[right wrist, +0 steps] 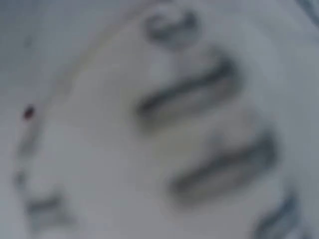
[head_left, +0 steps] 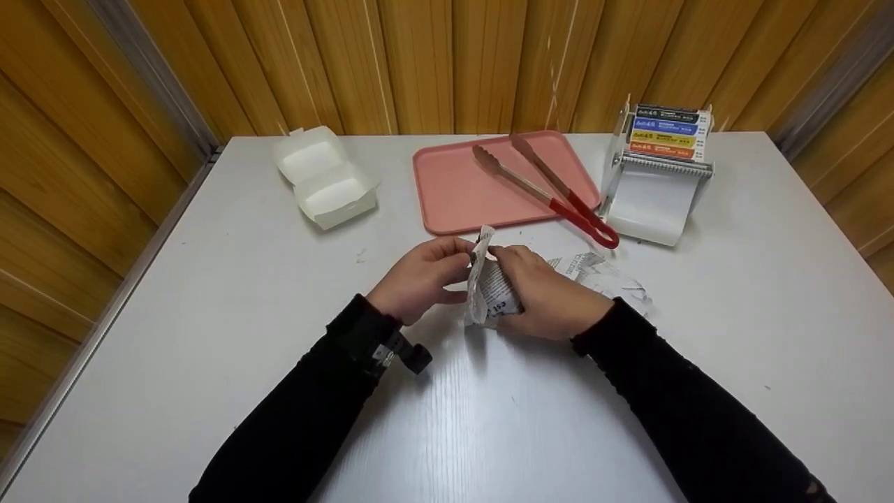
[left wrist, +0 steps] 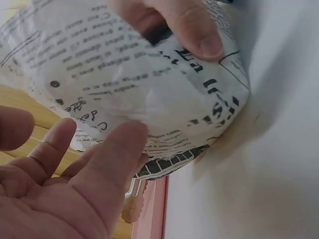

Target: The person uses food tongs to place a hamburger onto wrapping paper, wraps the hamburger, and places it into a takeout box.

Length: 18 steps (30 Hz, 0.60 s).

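A bundle of newsprint-patterned wrapping paper (head_left: 499, 290) stands over the white table in front of me, its near left end flaring up as a flap. My right hand (head_left: 552, 293) grips the bundle from the right, with a fingertip on the print in the left wrist view. At the flared end, my left hand (head_left: 422, 279) has its thumb (left wrist: 112, 159) against the paper and its other fingers loosely apart. What the paper holds inside is hidden. Crumpled paper (head_left: 618, 283) spreads beyond the right wrist. Blurred printed paper (right wrist: 149, 149) fills the right wrist view.
An open white takeout box (head_left: 339, 199) sits at the back left. Behind the hands lies a pink tray (head_left: 447, 188), with red-handled tongs (head_left: 576, 216) resting across it. A label dispenser (head_left: 660, 168) with a white strip hanging out stands at the back right.
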Each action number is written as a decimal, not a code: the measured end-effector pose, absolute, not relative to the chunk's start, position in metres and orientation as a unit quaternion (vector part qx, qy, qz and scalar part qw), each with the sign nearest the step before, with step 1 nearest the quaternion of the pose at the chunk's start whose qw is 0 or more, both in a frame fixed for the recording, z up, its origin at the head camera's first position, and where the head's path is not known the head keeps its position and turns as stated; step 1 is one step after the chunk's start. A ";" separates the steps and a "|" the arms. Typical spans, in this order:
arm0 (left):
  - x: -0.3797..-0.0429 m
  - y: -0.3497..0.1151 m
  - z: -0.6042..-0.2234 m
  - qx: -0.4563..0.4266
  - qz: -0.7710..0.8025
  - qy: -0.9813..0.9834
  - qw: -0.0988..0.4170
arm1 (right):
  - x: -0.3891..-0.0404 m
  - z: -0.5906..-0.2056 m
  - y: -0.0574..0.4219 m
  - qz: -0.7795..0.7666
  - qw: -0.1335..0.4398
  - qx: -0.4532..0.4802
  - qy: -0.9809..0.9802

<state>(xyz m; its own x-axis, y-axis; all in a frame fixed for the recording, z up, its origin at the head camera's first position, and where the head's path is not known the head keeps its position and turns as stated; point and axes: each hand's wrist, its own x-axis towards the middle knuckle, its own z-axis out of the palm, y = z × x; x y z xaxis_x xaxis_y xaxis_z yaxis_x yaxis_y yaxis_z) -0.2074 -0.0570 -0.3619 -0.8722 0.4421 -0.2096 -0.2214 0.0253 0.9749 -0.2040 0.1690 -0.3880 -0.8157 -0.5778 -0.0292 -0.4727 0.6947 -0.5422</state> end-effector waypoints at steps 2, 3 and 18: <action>-0.207 -0.057 -0.363 0.094 0.682 0.687 0.233 | -0.204 -0.387 0.170 -0.282 0.096 -0.277 0.913; -0.207 -0.058 -0.363 0.099 0.677 0.692 0.231 | -0.204 -0.387 0.170 -0.288 0.095 -0.274 0.913; -0.203 -0.053 -0.370 0.195 0.487 0.832 0.182 | -0.195 -0.381 0.179 -0.142 0.085 -0.294 0.941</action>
